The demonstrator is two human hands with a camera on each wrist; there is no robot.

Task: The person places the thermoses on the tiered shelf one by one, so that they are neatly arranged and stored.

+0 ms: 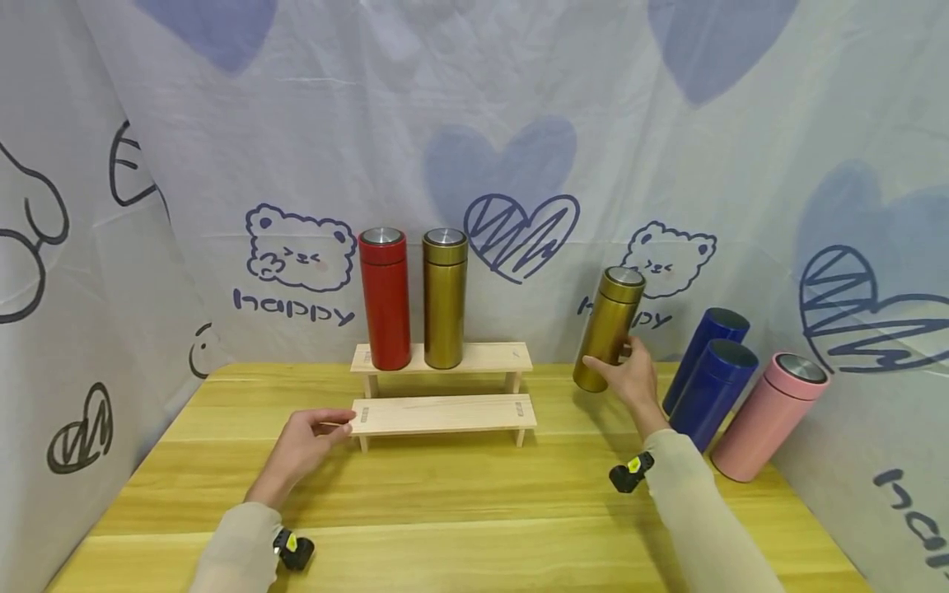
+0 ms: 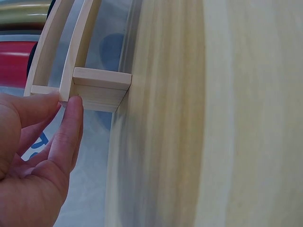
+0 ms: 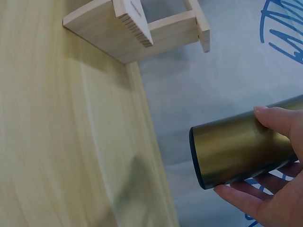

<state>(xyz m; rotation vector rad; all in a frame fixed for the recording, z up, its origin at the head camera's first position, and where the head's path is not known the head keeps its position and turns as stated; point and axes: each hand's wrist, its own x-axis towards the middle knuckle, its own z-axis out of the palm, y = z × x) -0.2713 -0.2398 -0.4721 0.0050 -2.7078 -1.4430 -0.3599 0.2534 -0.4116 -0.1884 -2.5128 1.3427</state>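
A gold thermos (image 1: 610,329), slightly tilted, is in the grip of my right hand (image 1: 630,379). Its dark base (image 3: 196,158) shows apart from the tabletop in the right wrist view. Thumb and fingers of my left hand (image 1: 306,445) pinch the left end of the lower tier of a two-step wooden stand (image 1: 445,414). On the stand's upper tier, a red thermos (image 1: 385,305) and another gold thermos (image 1: 445,301) stand upright side by side, left of the middle. Bare wood shows on the lower tier.
To the right stand two blue thermoses (image 1: 713,395) and a pink thermos (image 1: 771,420), close together near the wall cloth. A printed cloth (image 1: 504,107) hangs behind and at both sides of the wooden table (image 1: 460,511).
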